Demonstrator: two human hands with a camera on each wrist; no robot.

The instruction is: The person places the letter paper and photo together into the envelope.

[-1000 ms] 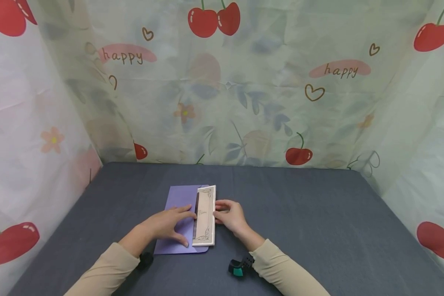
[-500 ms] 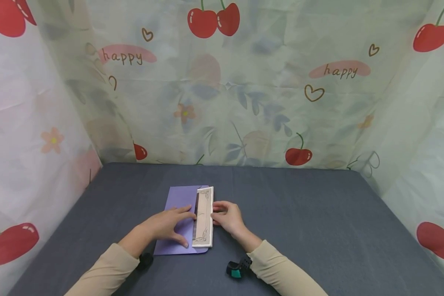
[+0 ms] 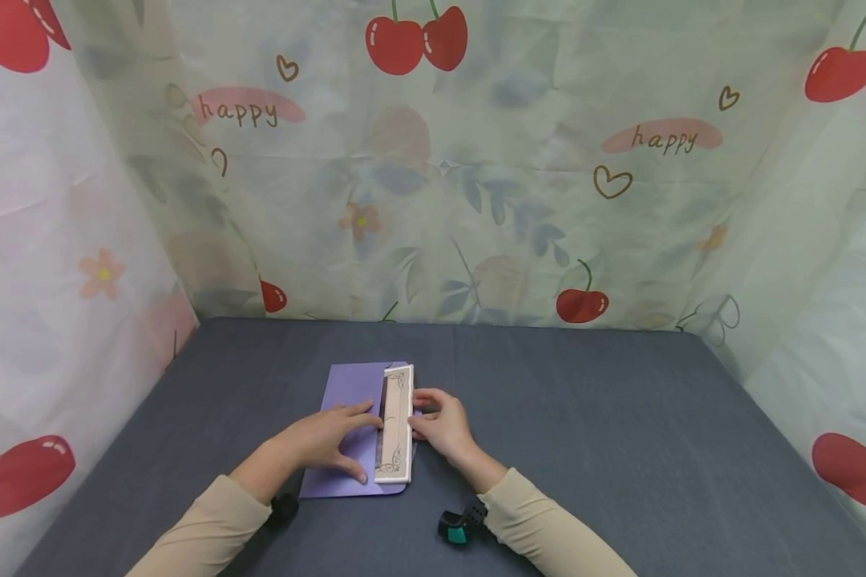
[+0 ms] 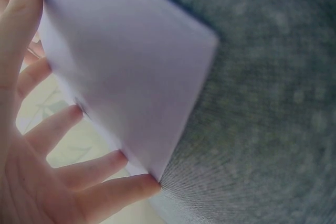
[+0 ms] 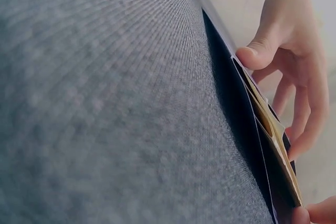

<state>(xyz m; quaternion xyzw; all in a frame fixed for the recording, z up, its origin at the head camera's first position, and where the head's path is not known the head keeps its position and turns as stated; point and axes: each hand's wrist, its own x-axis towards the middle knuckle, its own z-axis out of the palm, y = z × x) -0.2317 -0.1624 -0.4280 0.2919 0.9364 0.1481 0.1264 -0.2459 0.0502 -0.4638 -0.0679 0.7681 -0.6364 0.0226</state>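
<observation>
A flat purple envelope lies on the dark table in the head view. Over its right part is a long cream card with a scrolled border and white edges. My left hand rests on the envelope with fingers spread, the fingertips near the card's left edge. At the card's right edge, my right hand pinches it between thumb and fingers. The right wrist view shows the envelope's mouth parted, with cream layers in it. In the left wrist view, fingertips touch the purple sheet.
A dark grey cloth covers the table. Printed curtains with cherries stand at the back and both sides. Black straps are at both wrists, the right wristband showing a green patch.
My right hand and the cream card have shifted slightly left, so the card's right edge lies closer to the envelope's. My left hand has stayed in place.
</observation>
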